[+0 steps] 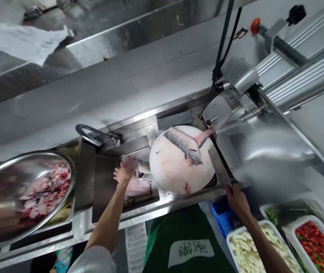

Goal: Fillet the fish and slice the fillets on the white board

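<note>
Over the sink (105,182), my left hand (126,168) has its fingers apart, partly smeared by motion, above pale fish pieces (140,187) lying in the basin. Another dark-skinned fish piece (144,166) lies beside that hand. My right hand (235,199) grips the handle of a broad cleaver (218,167), whose blade extends over the right edge of the round white cutting board (167,170). On the board rests a scaly fish fillet (183,144), with a pink strip (204,136) at its right. A small red scrap (187,188) sits near the board's front edge.
A large metal bowl (5,170) at the left holds cut pink fish. A curved faucet (89,134) stands behind the sink. At the right is a metal slicing machine (264,140). Trays of chopped red peppers (318,242) and pale slices (252,246) sit at the lower right.
</note>
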